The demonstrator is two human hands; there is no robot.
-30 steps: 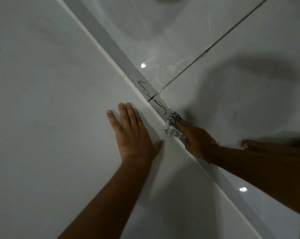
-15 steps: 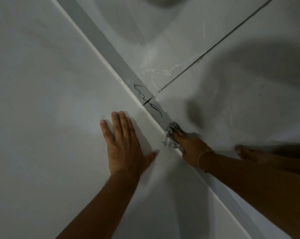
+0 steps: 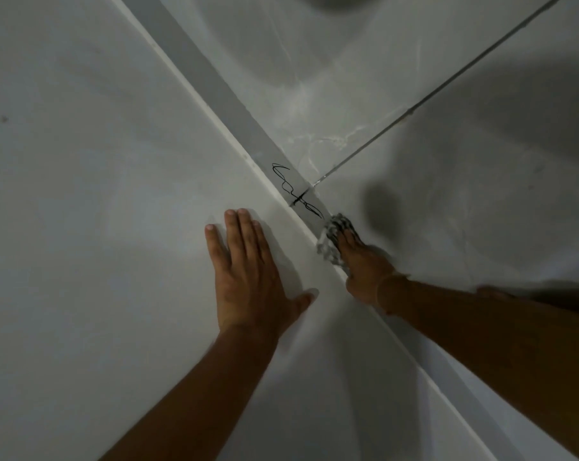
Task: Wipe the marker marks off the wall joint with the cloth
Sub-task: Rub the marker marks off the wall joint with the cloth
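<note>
A black marker scribble (image 3: 294,189) runs along the grey strip of the wall joint (image 3: 215,88), which crosses the view diagonally. My right hand (image 3: 364,264) presses a crumpled black-and-white patterned cloth (image 3: 331,239) onto the strip, with the cloth's upper end touching the lower end of the scribble. My left hand (image 3: 248,277) lies flat, fingers spread, on the white wall left of the joint and holds nothing.
Glossy marbled floor tiles (image 3: 447,211) lie right of the joint, split by a dark grout line (image 3: 431,94). A bare foot (image 3: 494,291) shows behind my right forearm. The white wall (image 3: 82,211) fills the left half.
My right hand has slid the cloth up along the joint until it meets the lower end of the scribble. My left hand stays flat on the wall.
</note>
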